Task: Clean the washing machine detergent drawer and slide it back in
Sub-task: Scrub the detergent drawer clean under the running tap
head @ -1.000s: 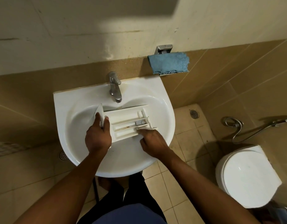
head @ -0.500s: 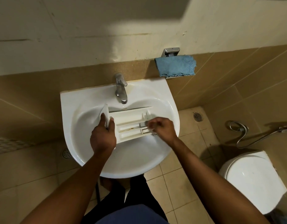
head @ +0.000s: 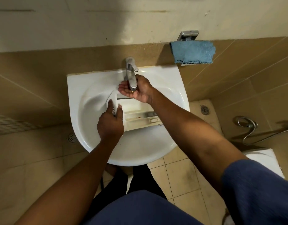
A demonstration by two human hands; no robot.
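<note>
The white detergent drawer (head: 138,116) lies across the bowl of the white sink (head: 91,82), its compartments facing up with brownish grime inside. My left hand (head: 110,124) grips the drawer's front panel at its left end, thumb and fingers on either side of it. My right hand (head: 136,90) is cupped palm-up right under the spout of the chrome tap (head: 131,73), above the drawer's far edge, holding nothing. I cannot tell whether water runs from the tap.
A blue cloth (head: 192,51) hangs on a chrome holder (head: 187,35) on the wall to the right of the sink. A toilet (head: 263,158) stands at the right, with a spray hose (head: 247,127) on the tiled wall. Floor drains sit on both sides.
My right hand left the drawer's right end and rose to the tap, now cupped beneath the spout. My left hand kept its grip on the front panel.
</note>
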